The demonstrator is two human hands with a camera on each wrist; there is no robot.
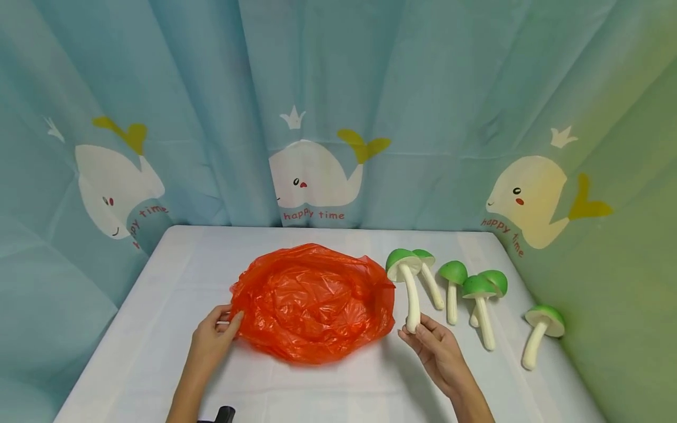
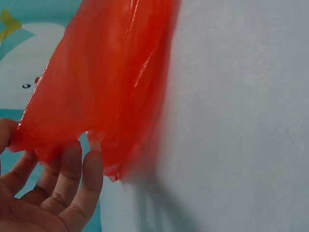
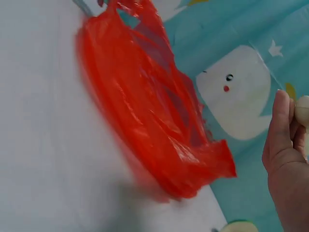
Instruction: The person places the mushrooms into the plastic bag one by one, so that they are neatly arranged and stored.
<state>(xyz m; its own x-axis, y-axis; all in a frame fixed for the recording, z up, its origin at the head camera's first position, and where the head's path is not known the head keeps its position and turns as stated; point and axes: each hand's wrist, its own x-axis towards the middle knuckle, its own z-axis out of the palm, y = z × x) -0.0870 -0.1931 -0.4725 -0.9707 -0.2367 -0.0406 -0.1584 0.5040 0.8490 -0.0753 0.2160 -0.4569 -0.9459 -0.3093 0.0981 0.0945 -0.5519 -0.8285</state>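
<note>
A red plastic bag [image 1: 317, 305] lies spread on the table with its mouth facing up. My left hand [image 1: 211, 335] pinches the bag's left rim between thumb and fingers; the left wrist view shows the thin film [image 2: 106, 87] hanging from that hand [image 2: 53, 193]. To the right of the bag, my right hand [image 1: 436, 358] holds a toy mushroom [image 1: 409, 288] by the foot of its pale stem, its green cap up and close to the bag's right edge. In the right wrist view only the stem's end [image 3: 302, 111] shows beside the fingers.
Several more green-capped mushrooms lie right of the hand, among them one mushroom [image 1: 452, 291], an overlapping pair with a front mushroom [image 1: 480, 314], and one far-right mushroom [image 1: 539, 335]. A dark object [image 1: 224, 414] shows at the table's front edge. A whale-print curtain [image 1: 423, 117] encloses the white table [image 1: 158, 352].
</note>
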